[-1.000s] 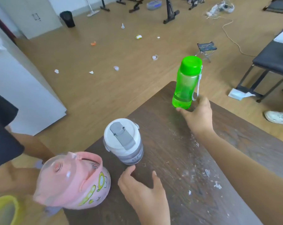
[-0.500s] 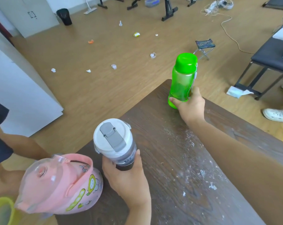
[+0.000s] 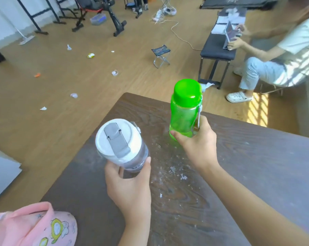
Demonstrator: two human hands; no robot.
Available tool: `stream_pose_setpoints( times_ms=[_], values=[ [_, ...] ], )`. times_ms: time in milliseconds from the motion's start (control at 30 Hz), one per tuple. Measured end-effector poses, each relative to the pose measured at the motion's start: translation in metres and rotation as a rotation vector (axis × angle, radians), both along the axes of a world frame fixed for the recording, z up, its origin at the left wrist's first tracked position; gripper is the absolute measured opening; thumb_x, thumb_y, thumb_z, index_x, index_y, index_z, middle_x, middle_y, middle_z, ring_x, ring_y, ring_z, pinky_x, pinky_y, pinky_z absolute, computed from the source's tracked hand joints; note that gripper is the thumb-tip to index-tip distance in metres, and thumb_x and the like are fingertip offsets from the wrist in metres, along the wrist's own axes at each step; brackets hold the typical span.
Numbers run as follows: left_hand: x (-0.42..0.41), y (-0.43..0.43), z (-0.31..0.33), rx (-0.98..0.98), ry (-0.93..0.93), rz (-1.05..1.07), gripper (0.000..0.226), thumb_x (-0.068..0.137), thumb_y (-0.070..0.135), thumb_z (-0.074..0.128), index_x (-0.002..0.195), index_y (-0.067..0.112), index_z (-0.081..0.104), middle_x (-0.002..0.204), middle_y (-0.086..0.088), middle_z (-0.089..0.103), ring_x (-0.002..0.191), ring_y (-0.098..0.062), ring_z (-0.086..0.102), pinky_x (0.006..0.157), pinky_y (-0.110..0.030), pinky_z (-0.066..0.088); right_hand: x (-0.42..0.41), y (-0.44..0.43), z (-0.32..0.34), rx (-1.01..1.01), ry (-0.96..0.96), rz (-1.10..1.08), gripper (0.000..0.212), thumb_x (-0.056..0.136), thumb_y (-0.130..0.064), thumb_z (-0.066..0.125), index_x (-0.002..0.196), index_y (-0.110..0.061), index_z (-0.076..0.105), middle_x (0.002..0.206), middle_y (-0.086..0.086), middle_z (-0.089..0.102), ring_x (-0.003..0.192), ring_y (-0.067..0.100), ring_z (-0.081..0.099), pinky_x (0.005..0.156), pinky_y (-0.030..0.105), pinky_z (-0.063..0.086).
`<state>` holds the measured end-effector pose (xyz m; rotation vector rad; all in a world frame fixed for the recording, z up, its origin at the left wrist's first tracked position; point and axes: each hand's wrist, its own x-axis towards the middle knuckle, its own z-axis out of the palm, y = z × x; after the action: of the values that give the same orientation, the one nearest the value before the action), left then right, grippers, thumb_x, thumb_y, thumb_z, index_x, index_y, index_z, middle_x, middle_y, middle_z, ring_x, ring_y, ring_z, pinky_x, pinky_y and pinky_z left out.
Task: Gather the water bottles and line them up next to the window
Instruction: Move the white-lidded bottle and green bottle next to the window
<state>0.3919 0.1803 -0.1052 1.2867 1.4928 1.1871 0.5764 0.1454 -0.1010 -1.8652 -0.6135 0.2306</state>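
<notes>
My left hand (image 3: 130,185) grips the clear bottle with the white lid and grey flip cap (image 3: 120,144), holding it near its base above the dark wooden table (image 3: 247,171). A green transparent bottle with a green cap (image 3: 184,109) stands upright in my right hand (image 3: 197,142), which wraps its lower part; whether its base touches the table is hidden by my fingers. A pink bottle with cartoon stickers (image 3: 33,226) lies at the table's near left corner.
White flecks and scraps are scattered on the table's middle. Beyond the table's far edge is wooden floor littered with paper bits, a small folding stool (image 3: 160,54) and exercise equipment. A seated person (image 3: 274,55) works at a black bench (image 3: 219,48) on the far right.
My left hand closed on the white-lidded bottle and raised it. My right hand gripped the green bottle and drew it nearer. The view swung right, revealing the seated person.
</notes>
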Motion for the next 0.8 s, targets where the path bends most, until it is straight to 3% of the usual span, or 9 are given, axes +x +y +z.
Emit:
stream_pose_setpoints(
  times_ms=[100,200,400,500,600,733,800],
  values=[
    [0.026,-0.027,0.003,-0.038,0.0,-0.17,0.076,0.064,0.024,0.101,0.13,0.026,0.065,0.13,0.009,0.076,0.121,-0.005,0.073,0.107,-0.046,0.059,0.003,-0.058,0.004,-0.011,-0.018,-0.12,0.055,0.069,-0.04,0.092,0.113,-0.033,0.059,0.102,-0.019,0.068,0.096,-0.014,0.058,0.069,0.003,0.041],
    [0.047,-0.061,0.005,-0.042,-0.039,-0.34,0.079,0.064,0.022,0.102,0.133,0.027,0.064,0.131,0.006,0.077,0.12,-0.01,0.075,0.107,-0.048,0.059,0.004,-0.12,0.01,-0.01,-0.018,-0.231,0.055,0.068,-0.042,0.091,0.112,-0.036,0.058,0.101,-0.02,0.068,0.098,-0.017,0.058,0.072,0.001,0.042],
    [0.078,-0.152,0.006,-0.08,-0.032,-0.605,0.068,0.054,0.042,0.095,0.115,0.035,0.067,0.119,0.008,0.08,0.113,-0.012,0.078,0.103,-0.053,0.061,-0.015,-0.253,0.022,-0.009,0.004,-0.449,0.049,0.068,-0.037,0.091,0.104,-0.038,0.058,0.098,-0.026,0.068,0.093,-0.015,0.061,0.069,0.0,0.041],
    [0.086,-0.203,0.004,-0.069,-0.023,-0.752,0.064,0.055,0.039,0.096,0.112,0.039,0.068,0.116,0.011,0.08,0.111,-0.008,0.078,0.101,-0.047,0.062,-0.032,-0.318,0.02,0.008,0.012,-0.56,0.051,0.068,-0.035,0.092,0.108,-0.031,0.062,0.104,-0.038,0.064,0.093,-0.017,0.061,0.069,-0.001,0.041],
    [0.092,-0.255,0.003,-0.033,0.005,-0.887,0.056,0.055,0.034,0.099,0.099,0.045,0.066,0.106,0.018,0.079,0.106,0.001,0.076,0.095,-0.036,0.062,-0.054,-0.379,0.017,0.035,0.011,-0.653,0.053,0.068,-0.033,0.093,0.111,-0.028,0.063,0.102,-0.036,0.067,0.092,-0.015,0.063,0.069,0.0,0.042],
    [0.099,-0.322,0.004,-0.016,0.007,-1.06,0.058,0.058,0.025,0.103,0.102,0.04,0.069,0.104,0.018,0.079,0.105,0.001,0.076,0.091,-0.026,0.06,-0.088,-0.45,0.012,0.037,0.023,-0.783,0.049,0.069,-0.034,0.093,0.107,-0.038,0.063,0.101,-0.033,0.07,0.091,-0.011,0.066,0.067,0.002,0.044],
    [0.101,-0.354,0.007,-0.004,-0.011,-1.161,0.055,0.056,0.031,0.099,0.103,0.034,0.07,0.1,0.024,0.079,0.1,0.008,0.075,0.087,-0.011,0.055,-0.105,-0.482,0.01,0.024,0.013,-0.852,0.046,0.069,-0.033,0.092,0.098,-0.044,0.059,0.093,-0.033,0.069,0.083,-0.012,0.064,0.062,0.001,0.043]
  ],
)
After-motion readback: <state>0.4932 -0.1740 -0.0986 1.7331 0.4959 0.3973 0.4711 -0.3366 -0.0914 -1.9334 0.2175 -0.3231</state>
